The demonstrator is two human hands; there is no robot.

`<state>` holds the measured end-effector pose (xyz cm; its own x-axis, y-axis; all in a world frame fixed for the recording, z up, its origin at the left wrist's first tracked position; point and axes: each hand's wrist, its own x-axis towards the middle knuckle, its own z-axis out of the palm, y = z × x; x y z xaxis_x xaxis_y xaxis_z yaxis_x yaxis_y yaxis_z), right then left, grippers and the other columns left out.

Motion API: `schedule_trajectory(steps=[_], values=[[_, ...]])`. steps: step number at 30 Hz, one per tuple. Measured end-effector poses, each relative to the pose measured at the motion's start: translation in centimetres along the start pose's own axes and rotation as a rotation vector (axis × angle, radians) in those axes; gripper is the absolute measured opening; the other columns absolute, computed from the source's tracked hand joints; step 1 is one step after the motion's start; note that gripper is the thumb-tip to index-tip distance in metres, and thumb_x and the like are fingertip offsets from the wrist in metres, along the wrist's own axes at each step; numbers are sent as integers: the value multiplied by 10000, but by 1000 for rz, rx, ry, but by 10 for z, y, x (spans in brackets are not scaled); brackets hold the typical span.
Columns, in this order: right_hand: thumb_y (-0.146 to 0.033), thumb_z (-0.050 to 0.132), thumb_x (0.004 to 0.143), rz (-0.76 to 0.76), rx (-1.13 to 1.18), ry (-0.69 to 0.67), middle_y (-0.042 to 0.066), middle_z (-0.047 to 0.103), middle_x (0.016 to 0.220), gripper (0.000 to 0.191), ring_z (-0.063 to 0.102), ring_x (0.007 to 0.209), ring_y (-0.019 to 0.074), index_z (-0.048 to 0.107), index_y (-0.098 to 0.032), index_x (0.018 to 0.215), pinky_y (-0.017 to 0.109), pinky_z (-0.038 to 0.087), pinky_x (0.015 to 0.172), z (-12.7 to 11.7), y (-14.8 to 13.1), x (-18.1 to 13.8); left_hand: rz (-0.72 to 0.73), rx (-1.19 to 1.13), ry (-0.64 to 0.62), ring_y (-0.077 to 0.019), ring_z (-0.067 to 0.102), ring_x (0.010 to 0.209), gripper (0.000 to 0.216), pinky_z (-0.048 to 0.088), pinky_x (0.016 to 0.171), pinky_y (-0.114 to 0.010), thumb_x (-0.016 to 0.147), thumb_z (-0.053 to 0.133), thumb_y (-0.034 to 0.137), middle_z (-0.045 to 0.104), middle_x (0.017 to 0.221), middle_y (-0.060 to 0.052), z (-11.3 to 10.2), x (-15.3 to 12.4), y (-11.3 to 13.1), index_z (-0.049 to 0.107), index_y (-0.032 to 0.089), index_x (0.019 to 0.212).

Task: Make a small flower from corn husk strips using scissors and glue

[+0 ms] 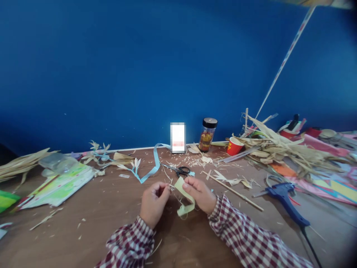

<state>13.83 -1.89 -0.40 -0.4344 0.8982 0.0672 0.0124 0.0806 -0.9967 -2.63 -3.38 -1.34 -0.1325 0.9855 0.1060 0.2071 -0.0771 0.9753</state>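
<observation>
Both my hands work close together above the brown table (111, 208). My left hand (154, 203) is closed in a pinch on a thin straw-coloured stick (170, 185) that points toward the right hand. My right hand (199, 193) is closed on a pale yellow-green ribbon (185, 195), which curls down and under between the two hands. Black-handled scissors (180, 171) lie just beyond my fingers. Both sleeves are red-and-white check.
A blue glue gun (284, 197) lies right of my right hand, beside a long wooden stick (237, 192). Dried corn husks (281, 149), a red cup (234, 146), a dark-lidded jar (207, 134) and a light blue ribbon (154, 165) lie further back. Green papers (61, 184) are at left.
</observation>
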Motion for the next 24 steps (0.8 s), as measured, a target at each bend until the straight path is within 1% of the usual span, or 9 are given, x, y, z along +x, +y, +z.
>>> schedule_trajectory(steps=[5,9,13,16,18,19,22,23,24], values=[[-414,479,795,48,126,-44,-67,422,474,240,328,374,57,461,-190,711,192,238,365,-8,3,4,-185,-305,144,-69,471,442,221,387,433,-175,598,648,332,579,536,13,-8,10,-4,613,124,667],[-407,518,769,69,247,-38,-83,397,432,227,323,350,52,467,-196,705,182,236,357,-21,2,7,-283,-446,257,-53,475,447,256,380,411,-150,558,686,306,588,560,7,-16,17,-2,614,108,703],[-371,571,733,16,430,133,-95,337,428,200,278,352,43,486,-193,706,176,236,357,-38,-6,12,-316,-514,355,-50,483,458,251,394,415,-147,540,696,279,585,572,7,-24,24,-4,618,106,705],[-344,604,706,-79,519,365,-96,319,447,200,271,372,45,470,-196,691,170,243,360,-50,-10,16,-305,-482,375,-64,506,477,251,413,432,-163,549,689,288,601,602,-2,-26,27,-7,627,115,720],[-328,620,693,-133,546,509,-95,328,444,209,283,378,48,460,-195,676,173,258,368,-55,-11,18,-238,-368,312,-87,524,492,247,435,454,-194,581,669,313,618,617,-12,-24,24,-7,640,128,741],[-326,624,688,-150,547,554,-93,339,441,211,292,380,51,461,-193,675,176,262,371,-56,-11,19,-169,-276,259,-102,536,507,237,447,478,-213,598,657,323,627,622,-16,-22,22,-6,648,137,745],[-345,614,698,-180,504,578,-88,366,432,217,315,383,55,467,-188,674,179,258,378,-55,-11,19,118,79,92,-138,562,550,165,453,543,-239,623,643,324,638,603,-13,-16,11,1,667,166,662],[-351,607,705,-189,486,573,-86,372,429,217,320,386,55,471,-186,672,179,257,382,-54,-11,18,186,181,58,-139,557,528,158,444,527,-234,626,643,325,626,559,-6,-15,8,3,664,170,612],[-355,599,715,-195,468,567,-83,379,429,215,325,389,55,477,-183,675,178,259,386,-52,-11,18,234,254,37,-138,553,507,160,438,511,-230,637,635,326,611,522,2,-14,5,6,666,172,608]])
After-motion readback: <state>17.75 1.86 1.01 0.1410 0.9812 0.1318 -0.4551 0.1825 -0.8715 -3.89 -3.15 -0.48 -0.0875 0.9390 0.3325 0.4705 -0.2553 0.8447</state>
